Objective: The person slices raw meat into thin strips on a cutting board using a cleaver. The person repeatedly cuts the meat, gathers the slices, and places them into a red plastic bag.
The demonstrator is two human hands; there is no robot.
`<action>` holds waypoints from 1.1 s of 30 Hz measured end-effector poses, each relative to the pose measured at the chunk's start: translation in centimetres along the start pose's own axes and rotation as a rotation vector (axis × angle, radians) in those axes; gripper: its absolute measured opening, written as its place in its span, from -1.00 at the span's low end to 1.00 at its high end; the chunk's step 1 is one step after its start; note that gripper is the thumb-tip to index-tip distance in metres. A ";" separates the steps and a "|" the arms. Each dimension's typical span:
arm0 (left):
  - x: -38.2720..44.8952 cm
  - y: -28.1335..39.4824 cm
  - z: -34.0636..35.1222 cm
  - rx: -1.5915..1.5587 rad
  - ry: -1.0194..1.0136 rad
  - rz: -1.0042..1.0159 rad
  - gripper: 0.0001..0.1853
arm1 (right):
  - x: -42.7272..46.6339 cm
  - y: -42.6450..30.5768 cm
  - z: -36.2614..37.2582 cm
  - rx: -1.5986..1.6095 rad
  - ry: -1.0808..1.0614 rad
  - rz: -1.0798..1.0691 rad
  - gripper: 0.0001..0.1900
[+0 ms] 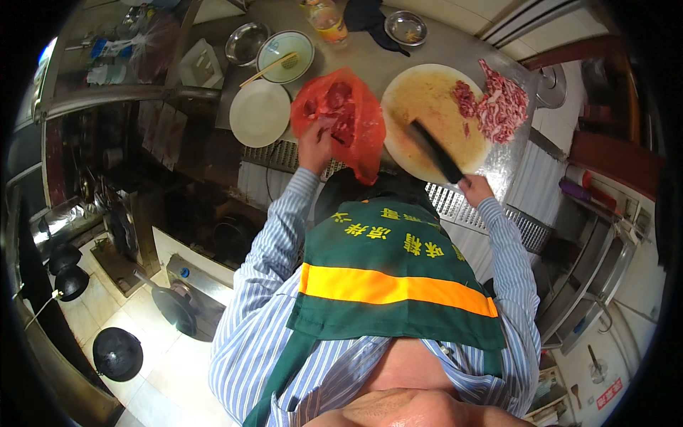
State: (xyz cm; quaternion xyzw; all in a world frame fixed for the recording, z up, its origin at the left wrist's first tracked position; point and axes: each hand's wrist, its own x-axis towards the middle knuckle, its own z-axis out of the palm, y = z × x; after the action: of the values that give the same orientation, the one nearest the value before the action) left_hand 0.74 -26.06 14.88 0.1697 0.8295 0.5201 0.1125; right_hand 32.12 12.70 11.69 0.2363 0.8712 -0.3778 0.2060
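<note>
My right hand (476, 190) is closed on the handle of a cleaver (435, 149), whose dark blade lies over a round cutting board (408, 101). At the board's right side sits a small heap of cut red meat (465, 99). A larger pile of sliced, marbled meat (501, 107) lies beside it, on the steel counter. My left hand (316, 145) is at the near left part of a red plastic bag (365, 133) that holds chunks of raw meat (339, 97). Its fingertips touch the bag or the meat; whether they grip anything is not clear.
Left of the bag stand a pale round plate (260, 113), a bowl (285, 56) with chopsticks (268, 69) across it and a steel bowl (248, 44). Behind are a plastic bottle (326, 24), a dark cloth (368, 21) and a small metal dish (406, 28). The steel counter (368, 52) ends at a tiled wall.
</note>
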 end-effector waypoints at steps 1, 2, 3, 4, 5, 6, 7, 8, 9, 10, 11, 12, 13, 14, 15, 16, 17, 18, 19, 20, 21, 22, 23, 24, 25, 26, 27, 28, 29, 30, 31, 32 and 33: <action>1.6 -1.7 -0.5 0.023 -0.058 -0.014 -0.76 | -0.5 -0.3 1.4 0.013 -0.122 0.052 -0.69; 3.6 -3.2 -0.6 0.118 -0.124 -0.040 -0.69 | -0.6 -0.4 2.2 -0.106 -0.162 0.020 -0.71; 5.6 -4.3 -0.5 0.216 -0.192 -0.067 -0.60 | -0.7 -0.4 3.1 -0.060 -0.152 0.110 -0.72; 7.0 -5.1 -0.7 0.333 -0.313 -0.168 -0.51 | -0.9 -0.2 3.7 -0.026 -0.056 0.163 -0.72; 8.1 -5.5 -0.9 0.369 -0.300 -0.125 -0.48 | -1.0 0.1 4.0 -0.032 0.050 0.289 -0.72; 9.3 -5.6 -0.9 0.420 -0.334 -0.149 -0.45 | -1.1 0.4 4.4 0.104 0.195 0.337 -0.72; 10.0 -5.6 -0.7 0.466 -0.350 -0.175 -0.42 | -1.5 0.8 4.7 0.063 0.382 0.234 -0.71; 9.7 -5.4 -0.2 0.610 -0.408 -0.117 -0.44 | -1.8 1.2 4.8 0.126 0.465 0.272 -0.71; 8.9 -5.2 0.3 0.756 -0.450 -0.065 -0.45 | -2.3 1.5 5.0 0.232 0.513 0.390 -0.72; 8.1 -5.2 0.6 0.893 -0.453 0.047 -0.46 | -2.7 1.9 5.3 0.278 0.581 0.439 -0.72; 7.5 -5.3 0.8 0.889 -0.480 0.093 -0.48 | -3.7 2.2 5.5 0.245 0.657 0.399 -0.69; 6.6 -5.6 1.1 0.874 -0.485 0.194 -0.50 | -4.0 2.3 6.0 0.253 0.737 0.393 -0.67; 6.1 -6.0 1.5 0.866 -0.548 0.246 -0.52 | -4.6 2.5 6.3 0.269 0.836 0.411 -0.63; 6.5 -6.4 1.7 0.949 -0.672 0.252 -0.47 | -5.4 2.6 6.6 0.247 0.840 0.513 -0.55; 6.8 -6.9 1.9 0.918 -0.619 0.343 -0.46 | -5.5 2.5 7.1 0.380 0.871 0.623 -0.45; 7.2 -7.3 1.9 0.901 -0.599 0.389 -0.45 | -6.2 2.4 7.5 0.294 0.923 0.601 -0.41; 7.5 -7.7 1.9 0.863 -0.601 0.410 -0.44 | -6.5 2.2 8.1 0.167 0.956 0.672 -0.37; 7.7 -8.0 1.8 0.889 -0.611 0.468 -0.44 | -6.9 2.0 8.5 0.115 0.914 0.768 -0.34; 7.9 -8.2 1.5 0.897 -0.635 0.510 -0.44 | -7.1 1.9 8.9 0.049 0.858 0.876 -0.32; 8.0 -8.3 1.6 0.934 -0.664 0.530 -0.44 | -7.2 1.9 9.3 0.038 0.858 0.907 -0.30; 7.9 -8.3 1.7 0.966 -0.665 0.540 -0.45 | -7.2 1.9 9.7 0.020 0.831 0.913 -0.29; 7.8 -8.3 1.9 1.027 -0.674 0.527 -0.47 | -6.9 2.3 10.0 0.077 0.768 0.952 -0.28; 7.8 -8.4 2.2 1.074 -0.645 0.541 -0.48 | -6.6 2.7 10.3 0.089 0.740 0.978 -0.25; 7.7 -8.5 2.6 1.015 -0.639 0.450 -0.47 | -6.1 3.4 10.7 0.063 0.748 0.974 -0.22; 7.8 -8.6 3.1 0.945 -0.591 0.384 -0.46 | -5.4 4.1 11.0 0.105 0.757 0.944 -0.21; 7.9 -8.8 3.4 0.866 -0.587 0.253 -0.45 | -4.6 4.8 11.3 0.123 0.781 0.891 -0.20; 8.1 -9.0 3.6 0.955 -0.546 0.350 -0.46 | -3.8 5.4 11.5 0.133 0.717 0.882 -0.19; 8.3 -9.2 3.7 1.036 -0.554 0.383 -0.46 | -3.1 5.6 11.6 0.156 0.656 0.848 -0.18; 8.4 -9.3 3.8 1.118 -0.559 0.412 -0.46 | -2.3 5.6 11.3 0.202 0.629 0.800 -0.26; 8.4 -9.3 3.9 1.199 -0.565 0.441 -0.46 | -1.5 4.9 11.1 0.195 0.614 0.761 -0.30; 8.4 -9.2 3.8 1.152 -0.543 0.429 -0.47 | -0.8 3.8 10.5 0.149 0.604 0.783 -0.34; 8.4 -9.0 3.8 1.104 -0.518 0.421 -0.48 | -0.3 2.0 9.8 0.159 0.631 0.677 -0.40; 8.3 -8.6 3.8 1.069 -0.514 0.395 -0.50 | 0.6 -0.4 8.9 0.167 0.630 0.570 -0.38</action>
State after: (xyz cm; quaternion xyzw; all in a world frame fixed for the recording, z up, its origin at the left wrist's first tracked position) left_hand -6.91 -23.09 5.41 0.4724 0.8744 -0.0132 0.1098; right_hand 33.00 5.89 5.98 0.5873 0.7578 -0.2842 0.0061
